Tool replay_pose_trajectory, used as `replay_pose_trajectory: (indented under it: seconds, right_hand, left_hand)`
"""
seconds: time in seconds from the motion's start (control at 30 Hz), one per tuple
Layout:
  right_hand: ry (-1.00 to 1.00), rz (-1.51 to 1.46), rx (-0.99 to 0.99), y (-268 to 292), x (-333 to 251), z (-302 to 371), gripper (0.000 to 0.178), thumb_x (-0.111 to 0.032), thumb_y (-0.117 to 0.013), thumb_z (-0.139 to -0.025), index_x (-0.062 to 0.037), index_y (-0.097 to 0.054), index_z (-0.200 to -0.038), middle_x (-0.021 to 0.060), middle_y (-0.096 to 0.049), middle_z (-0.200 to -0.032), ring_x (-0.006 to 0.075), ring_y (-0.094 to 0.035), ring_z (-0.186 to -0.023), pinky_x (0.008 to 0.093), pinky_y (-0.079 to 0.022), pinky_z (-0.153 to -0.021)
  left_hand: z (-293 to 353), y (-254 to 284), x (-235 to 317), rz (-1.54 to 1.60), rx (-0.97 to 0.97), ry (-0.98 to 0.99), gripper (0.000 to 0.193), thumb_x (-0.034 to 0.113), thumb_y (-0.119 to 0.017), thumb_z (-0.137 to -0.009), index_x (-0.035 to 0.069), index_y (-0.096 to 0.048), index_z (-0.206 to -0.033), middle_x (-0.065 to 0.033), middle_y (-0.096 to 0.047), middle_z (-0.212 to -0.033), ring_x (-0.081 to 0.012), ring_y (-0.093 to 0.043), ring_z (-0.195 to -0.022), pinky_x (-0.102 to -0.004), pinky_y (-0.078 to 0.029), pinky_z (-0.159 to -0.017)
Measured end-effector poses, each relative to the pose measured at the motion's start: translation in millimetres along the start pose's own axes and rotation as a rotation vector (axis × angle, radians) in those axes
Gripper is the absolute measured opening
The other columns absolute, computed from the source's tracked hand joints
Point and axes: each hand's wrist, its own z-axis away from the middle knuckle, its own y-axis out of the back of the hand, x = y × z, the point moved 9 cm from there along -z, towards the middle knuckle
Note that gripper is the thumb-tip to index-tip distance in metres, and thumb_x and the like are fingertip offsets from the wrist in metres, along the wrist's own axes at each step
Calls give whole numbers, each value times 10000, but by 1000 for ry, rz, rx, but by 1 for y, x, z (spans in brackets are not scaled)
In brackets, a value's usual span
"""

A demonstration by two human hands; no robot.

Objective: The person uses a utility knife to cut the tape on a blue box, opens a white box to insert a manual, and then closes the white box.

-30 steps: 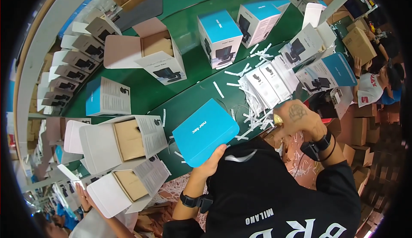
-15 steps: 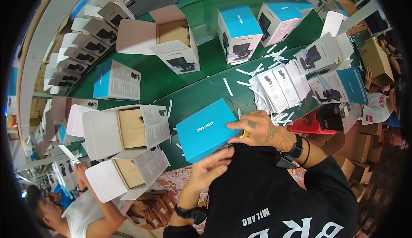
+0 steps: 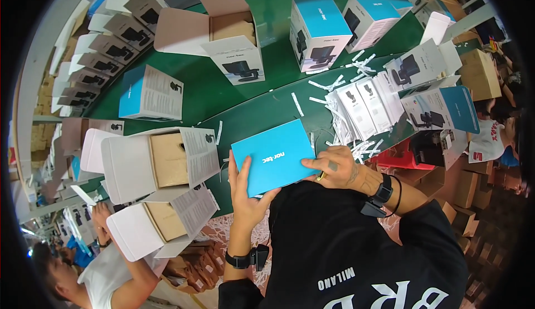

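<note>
A closed box with a blue lid (image 3: 274,159) is in front of me at the near edge of the table. My left hand (image 3: 245,194) is closed on its left end, fingers along the side and over the top, thumb at the near edge. My right hand (image 3: 337,167) grips the right end, thumb and fingertips on the top. A small yellow object (image 3: 321,176) sticks out beneath the right fingers; its kind is hard to make out. The underside of the box is hidden.
Left of me stand open white boxes (image 3: 131,164) with cardboard inserts. Closed blue-topped boxes (image 3: 321,22) are at the back. On the right lie stacked white leaflets (image 3: 356,108) and loose paper strips (image 3: 297,104) on the green table (image 3: 234,108). A co-worker (image 3: 120,275) is at lower left.
My left hand has moved from the near edge up around the left end of the box. The box has turned, showing its lid more squarely. My right hand keeps its grip.
</note>
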Motion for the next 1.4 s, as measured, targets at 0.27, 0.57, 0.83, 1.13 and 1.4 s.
replay_pose_trajectory:
  seconds: [0.27,0.57,0.83,1.13,1.4]
  right_hand:
    - [22,-31,-116,-4,-9,16,578,-223,-866,-757,-103,-680,-1291,-17,-524,-669,150,-510,-495,293,-416,-471]
    - [115,-65,-39,-7,-17,31,541,-173,-864,-768,-82,-689,-1272,-25,-455,-632,120,-471,-487,269,-381,-455]
    - [208,-43,-72,-4,-5,32,498,-56,-735,-793,-74,-685,-1289,-27,-384,-620,117,-445,-480,276,-362,-458]
    - [179,4,-46,-7,18,27,509,-37,-715,-765,-95,-695,-1271,-21,-390,-599,135,-438,-472,293,-359,-455]
    - [28,-161,-77,-6,37,24,558,-98,-770,-724,-162,-705,-1275,-6,-526,-645,192,-553,-530,310,-468,-515]
  left_hand:
    - [8,-11,-32,335,-152,89,972,115,-816,-823,78,-265,-1622,-274,-71,-1691,-391,-159,-1563,-488,-273,-1209]
    - [20,-24,-62,790,-215,246,967,-20,-760,-822,58,-231,-1628,-148,-169,-1698,-277,-314,-1501,-407,-325,-1183]
    - [41,-31,-31,316,-164,91,858,84,-837,-760,26,-446,-1521,-181,-130,-1704,-336,-328,-1497,-458,-318,-1187]
    - [-37,-67,67,-728,-435,-259,895,442,-836,-749,155,-478,-1518,-242,-252,-1651,-478,-240,-1510,-731,-202,-1142]
    - [-44,-90,63,-848,-356,-356,962,533,-783,-775,137,-396,-1562,-259,-237,-1652,-481,-215,-1519,-746,-172,-1137]
